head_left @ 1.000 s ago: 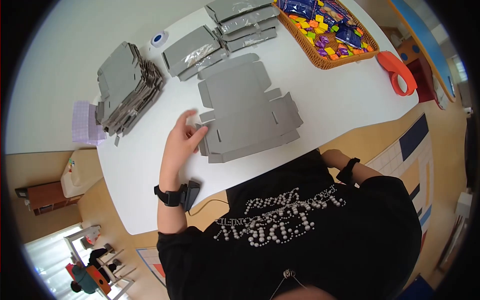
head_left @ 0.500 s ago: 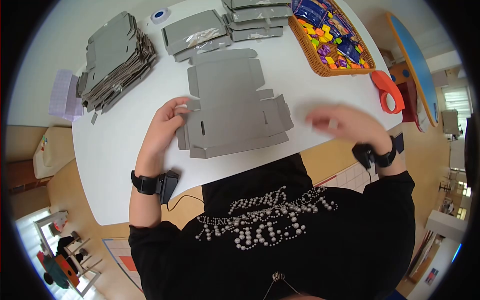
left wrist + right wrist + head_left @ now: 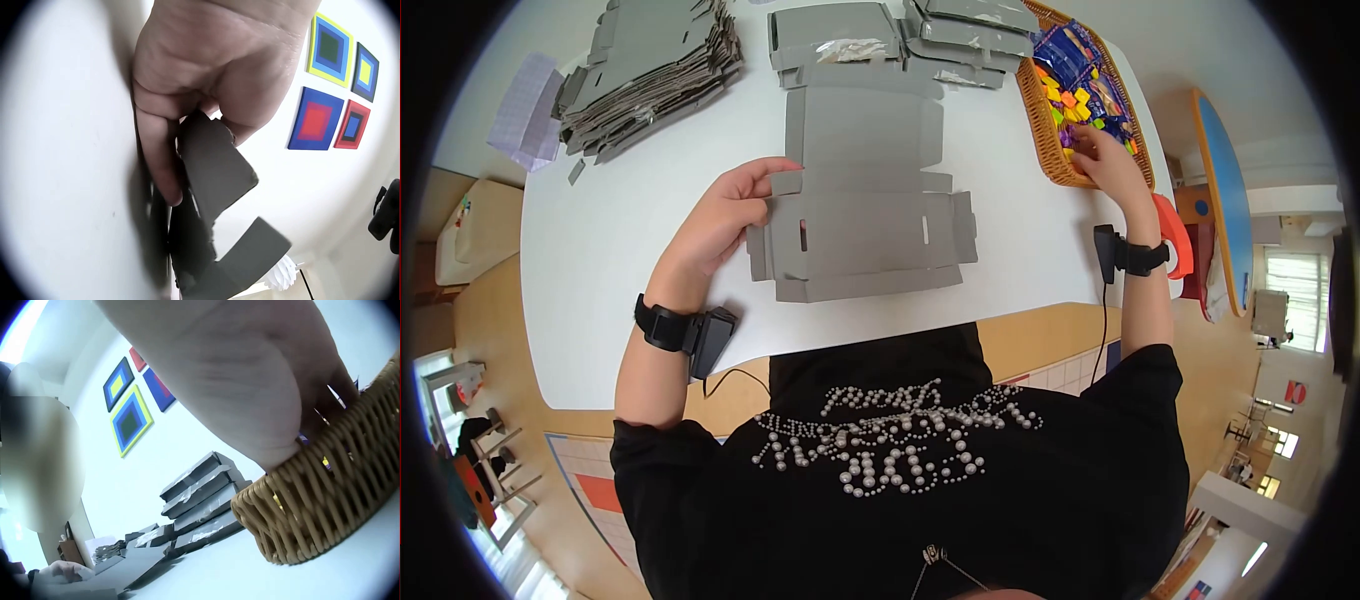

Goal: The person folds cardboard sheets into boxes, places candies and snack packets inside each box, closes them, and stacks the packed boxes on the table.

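Note:
A grey unfolded cardboard box (image 3: 865, 230) lies flat on the table in front of the person. At its left side flap, the left hand (image 3: 725, 213) grips the card; in the left wrist view the thumb and fingers are on either side of a grey flap (image 3: 219, 165). The right hand (image 3: 1108, 165) reaches into the wicker basket (image 3: 1040, 125), fingers down among small wrapped sweets (image 3: 1072, 105) in yellow, orange and purple. From the right wrist, the basket wall hides the fingertips; I cannot tell whether they pinch a sweet.
A stack of flat grey boxes (image 3: 655, 80) stands at the back left, beside a purple checked paper (image 3: 528, 115). Folded grey boxes (image 3: 835, 35) sit behind the unfolded one. Blue packets (image 3: 1065, 55) fill the basket's far end. A red tape dispenser (image 3: 1175, 240) is by the right forearm.
The right hand has come up from below the table edge, crossed over the table and gone into the basket. The left hand stays at the box's left side. The head view has shifted.

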`<state>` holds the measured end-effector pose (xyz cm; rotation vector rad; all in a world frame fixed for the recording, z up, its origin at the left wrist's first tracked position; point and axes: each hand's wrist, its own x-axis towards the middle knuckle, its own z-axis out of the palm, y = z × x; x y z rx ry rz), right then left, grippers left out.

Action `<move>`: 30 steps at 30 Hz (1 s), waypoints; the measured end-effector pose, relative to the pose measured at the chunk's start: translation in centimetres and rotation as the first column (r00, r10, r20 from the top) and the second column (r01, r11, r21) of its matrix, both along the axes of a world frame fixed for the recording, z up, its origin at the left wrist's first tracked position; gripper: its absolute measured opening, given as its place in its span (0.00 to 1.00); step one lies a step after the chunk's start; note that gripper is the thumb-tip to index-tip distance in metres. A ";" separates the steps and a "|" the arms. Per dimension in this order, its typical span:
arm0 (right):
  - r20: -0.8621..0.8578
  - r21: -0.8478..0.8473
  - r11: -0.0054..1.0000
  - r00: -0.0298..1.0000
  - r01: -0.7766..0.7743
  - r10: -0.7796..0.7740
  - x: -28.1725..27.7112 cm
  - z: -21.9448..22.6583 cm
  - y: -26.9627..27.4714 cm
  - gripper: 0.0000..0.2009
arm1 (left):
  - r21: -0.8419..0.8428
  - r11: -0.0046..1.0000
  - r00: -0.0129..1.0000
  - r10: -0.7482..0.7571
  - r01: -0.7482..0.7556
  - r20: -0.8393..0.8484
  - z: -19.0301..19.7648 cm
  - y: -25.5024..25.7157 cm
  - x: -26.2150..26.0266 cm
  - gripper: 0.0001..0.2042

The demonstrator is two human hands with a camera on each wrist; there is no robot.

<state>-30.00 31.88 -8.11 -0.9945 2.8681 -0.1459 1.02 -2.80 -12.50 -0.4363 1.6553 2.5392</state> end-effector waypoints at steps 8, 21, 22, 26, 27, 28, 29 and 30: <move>-0.230 -0.005 0.986 0.960 0.165 -0.161 -6.0 -1.3 5.1 0.21 | 0.044 0.999 1.000 0.006 -0.006 -0.004 -0.9 -0.5 -0.1 0.19; -0.023 -0.182 0.969 0.985 0.166 -0.173 -1.3 0.4 1.7 0.16 | 0.067 0.997 0.999 0.026 -0.028 0.028 0.3 -0.5 0.0 0.19; -0.020 -0.177 0.970 0.985 0.166 -0.173 -1.3 0.0 1.8 0.16 | 0.065 0.997 0.999 0.037 -0.038 0.015 0.3 -0.3 0.0 0.19; 0.018 -0.004 1.000 0.999 0.029 -0.029 -1.4 -1.5 1.9 0.15 | 0.062 0.998 1.000 0.011 -0.011 -0.005 -0.5 -0.5 0.0 0.19; -0.027 -0.004 0.999 0.999 0.033 -0.033 -1.4 -1.6 1.8 0.15 | 0.065 0.998 1.000 0.018 -0.018 -0.003 -0.7 -0.5 0.0 0.19; -0.024 -0.001 1.000 0.999 0.027 -0.027 -1.6 -1.8 1.7 0.15 | 0.062 0.998 1.000 0.017 -0.016 -0.007 -0.9 -0.6 0.0 0.19; 0.024 -0.020 0.999 0.999 0.036 -0.035 -1.8 -1.8 1.7 0.14 | 0.059 0.998 1.000 0.014 -0.013 -0.012 -1.0 -0.5 0.0 0.20; 0.071 -0.038 0.998 0.997 0.046 -0.043 -2.0 -1.8 1.6 0.13 | 0.061 0.998 1.000 0.018 -0.017 -0.010 -0.9 -0.4 0.1 0.20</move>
